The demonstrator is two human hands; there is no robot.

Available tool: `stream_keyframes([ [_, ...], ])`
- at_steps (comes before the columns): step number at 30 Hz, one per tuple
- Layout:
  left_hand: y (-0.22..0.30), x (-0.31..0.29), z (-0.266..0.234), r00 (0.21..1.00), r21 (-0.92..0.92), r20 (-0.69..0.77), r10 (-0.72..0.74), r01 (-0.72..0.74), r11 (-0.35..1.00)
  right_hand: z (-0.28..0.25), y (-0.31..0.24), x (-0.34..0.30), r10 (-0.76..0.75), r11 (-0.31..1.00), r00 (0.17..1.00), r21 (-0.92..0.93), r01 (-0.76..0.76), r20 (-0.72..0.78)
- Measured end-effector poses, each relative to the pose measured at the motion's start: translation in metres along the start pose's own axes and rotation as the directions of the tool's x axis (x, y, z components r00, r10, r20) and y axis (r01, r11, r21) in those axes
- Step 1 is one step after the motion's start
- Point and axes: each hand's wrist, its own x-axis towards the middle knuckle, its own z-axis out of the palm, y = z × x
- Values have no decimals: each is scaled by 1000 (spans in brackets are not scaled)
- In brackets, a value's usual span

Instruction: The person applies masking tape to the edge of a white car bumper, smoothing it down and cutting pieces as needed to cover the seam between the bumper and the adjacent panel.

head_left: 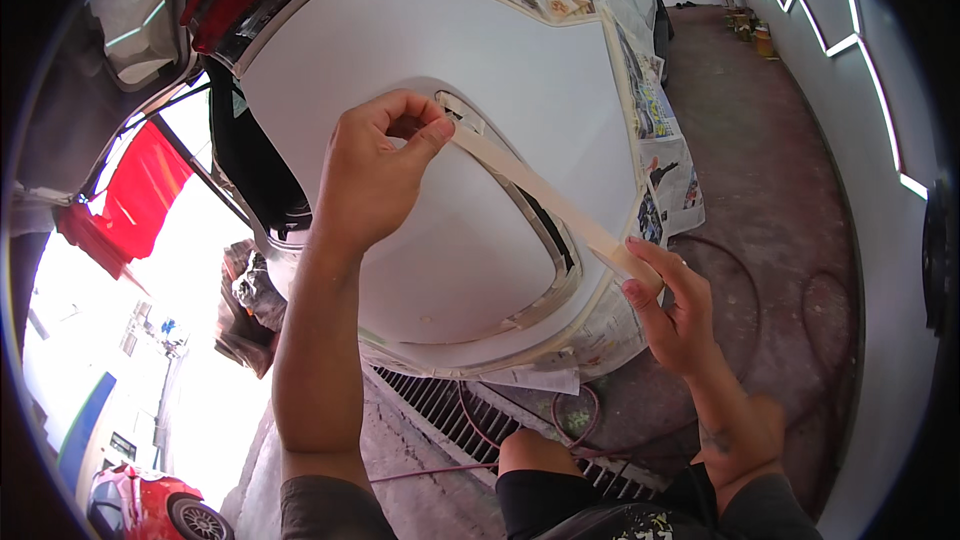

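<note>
My left hand (376, 168) pinches the free end of a strip of cream masking tape (540, 188) between thumb and fingertips. The strip runs taut, slanting down to the right, to a tape roll (641, 270) that my right hand (676, 308) grips. Beneath it is a white car body panel (480, 40) around a raised, rounded white section (450, 250). A dark curved strip (548, 228) edges that section, with tape along its lower rim. The stretched tape lies over or just above this edge; whether it touches cannot be told.
Newspaper sheets (668, 155) are taped around the panel's border. Dark red hoses (755, 290) lie on the floor at right, beside a floor grate (440, 410). A grey wall (800, 20) with light strips stands at right; a red car (150, 503) is outside, lower left.
</note>
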Motion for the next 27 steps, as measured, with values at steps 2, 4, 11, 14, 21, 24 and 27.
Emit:
stream_keyframes([
  [2,1,15,-1,997,171,13,-72,69,983,6,11,4,39,998,998,39,-41,52],
  [4,0,26,2,994,312,-3,-112,107,944,12,19,10,78,993,995,89,-84,61],
  [11,4,37,11,992,515,-80,-96,123,848,28,25,23,173,970,984,167,-178,47],
  [14,10,40,14,993,537,-62,-100,118,836,27,29,22,160,973,987,163,-163,29],
  [21,11,36,16,994,551,-75,-77,105,828,32,31,20,161,968,987,192,-162,22],
  [24,5,36,18,995,555,-89,-55,95,826,31,30,20,169,969,985,176,-173,34],
  [27,5,32,18,991,496,-122,-63,116,861,33,28,20,166,972,985,160,-171,40],
])
